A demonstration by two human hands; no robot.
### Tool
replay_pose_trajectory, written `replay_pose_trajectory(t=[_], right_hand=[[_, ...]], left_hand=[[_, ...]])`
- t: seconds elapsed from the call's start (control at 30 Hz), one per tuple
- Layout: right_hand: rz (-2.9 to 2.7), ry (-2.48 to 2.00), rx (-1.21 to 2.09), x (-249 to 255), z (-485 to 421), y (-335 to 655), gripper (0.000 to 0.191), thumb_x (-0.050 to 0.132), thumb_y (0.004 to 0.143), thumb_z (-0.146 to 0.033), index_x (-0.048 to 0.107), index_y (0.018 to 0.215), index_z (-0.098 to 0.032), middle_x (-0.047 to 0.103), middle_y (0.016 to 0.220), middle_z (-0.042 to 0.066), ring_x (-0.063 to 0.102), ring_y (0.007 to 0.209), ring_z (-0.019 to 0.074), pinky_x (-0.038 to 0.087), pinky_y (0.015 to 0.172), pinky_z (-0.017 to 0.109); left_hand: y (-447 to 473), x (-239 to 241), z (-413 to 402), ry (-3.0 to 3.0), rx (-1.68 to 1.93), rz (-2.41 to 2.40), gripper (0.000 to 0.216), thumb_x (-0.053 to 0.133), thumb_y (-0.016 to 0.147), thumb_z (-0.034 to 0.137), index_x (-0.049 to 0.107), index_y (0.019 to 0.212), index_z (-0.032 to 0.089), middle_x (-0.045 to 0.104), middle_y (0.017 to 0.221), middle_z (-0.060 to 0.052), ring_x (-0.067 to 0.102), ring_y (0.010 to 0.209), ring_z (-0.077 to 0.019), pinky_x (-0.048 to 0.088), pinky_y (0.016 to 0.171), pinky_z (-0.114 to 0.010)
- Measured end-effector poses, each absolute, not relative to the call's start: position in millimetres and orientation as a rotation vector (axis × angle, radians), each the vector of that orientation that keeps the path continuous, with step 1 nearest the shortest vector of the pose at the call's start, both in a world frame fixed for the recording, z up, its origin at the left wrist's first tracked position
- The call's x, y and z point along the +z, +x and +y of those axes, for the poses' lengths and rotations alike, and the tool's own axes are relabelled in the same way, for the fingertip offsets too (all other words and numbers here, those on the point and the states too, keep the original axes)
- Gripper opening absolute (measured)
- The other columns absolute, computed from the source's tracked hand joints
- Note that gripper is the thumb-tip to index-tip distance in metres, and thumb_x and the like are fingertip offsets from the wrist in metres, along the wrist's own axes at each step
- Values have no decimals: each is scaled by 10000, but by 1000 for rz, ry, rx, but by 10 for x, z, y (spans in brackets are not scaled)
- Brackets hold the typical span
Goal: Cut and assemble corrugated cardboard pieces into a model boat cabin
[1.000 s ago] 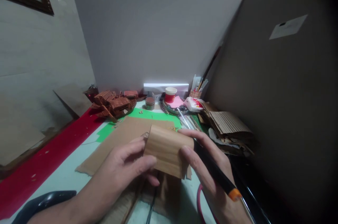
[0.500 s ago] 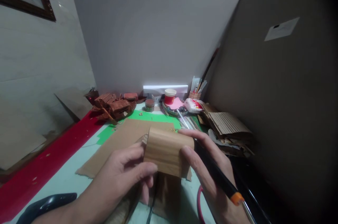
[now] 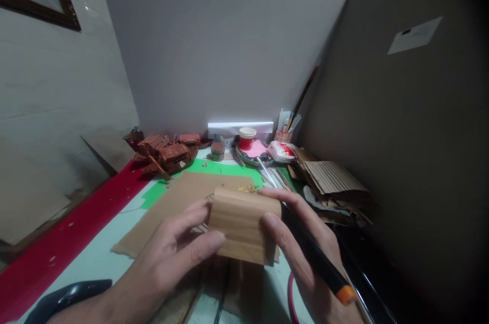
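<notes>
A small curved piece of brown cardboard [image 3: 244, 227] is held up between my two hands, its top edge rounded over. My left hand [image 3: 168, 252] pinches its left edge, thumb in front and fingers behind. On the right side, my right hand [image 3: 309, 242] grips the same piece with the thumb on its face and the index finger along the top. A black rod-like tool with an orange end [image 3: 321, 258] lies across my right palm; its far end is hidden behind the cardboard. Below, a darker strip of cardboard [image 3: 248, 288] is partly covered.
A flat cardboard sheet [image 3: 179, 201] lies on the table over a green mat [image 3: 202, 167]. Brown corrugated model pieces [image 3: 168, 153] sit back left. Behind are a red-and-white cup [image 3: 247, 139], a small jar [image 3: 217, 152] and a brush holder [image 3: 283, 135]. Cardboard scraps [image 3: 332, 179] are piled right.
The cardboard piece has tilted slightly, its lower edge dropping a little. My left thumb has shifted slightly on its edge. The right hand keeps its grip, and the view has moved a little.
</notes>
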State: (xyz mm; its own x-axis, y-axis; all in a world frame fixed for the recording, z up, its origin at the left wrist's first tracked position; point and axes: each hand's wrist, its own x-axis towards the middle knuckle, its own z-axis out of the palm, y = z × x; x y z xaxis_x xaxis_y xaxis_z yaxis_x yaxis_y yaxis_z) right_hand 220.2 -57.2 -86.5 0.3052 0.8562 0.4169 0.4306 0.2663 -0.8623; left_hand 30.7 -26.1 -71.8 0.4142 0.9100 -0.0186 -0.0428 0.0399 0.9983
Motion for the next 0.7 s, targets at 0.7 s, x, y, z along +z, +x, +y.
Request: replay_pose_trajectory(t=[0.7], right_hand=[[-1155,-1212,147,-836,-613,2204,215,635,924,-304,644,1134,-259,675,1197,68,728,940,226,591,827,339]], left_hand=[[268,-712,-237,1441,973,933,273,631,896,441,794,910,223,716,1019,-49,631,973,-237,513,753,-249]])
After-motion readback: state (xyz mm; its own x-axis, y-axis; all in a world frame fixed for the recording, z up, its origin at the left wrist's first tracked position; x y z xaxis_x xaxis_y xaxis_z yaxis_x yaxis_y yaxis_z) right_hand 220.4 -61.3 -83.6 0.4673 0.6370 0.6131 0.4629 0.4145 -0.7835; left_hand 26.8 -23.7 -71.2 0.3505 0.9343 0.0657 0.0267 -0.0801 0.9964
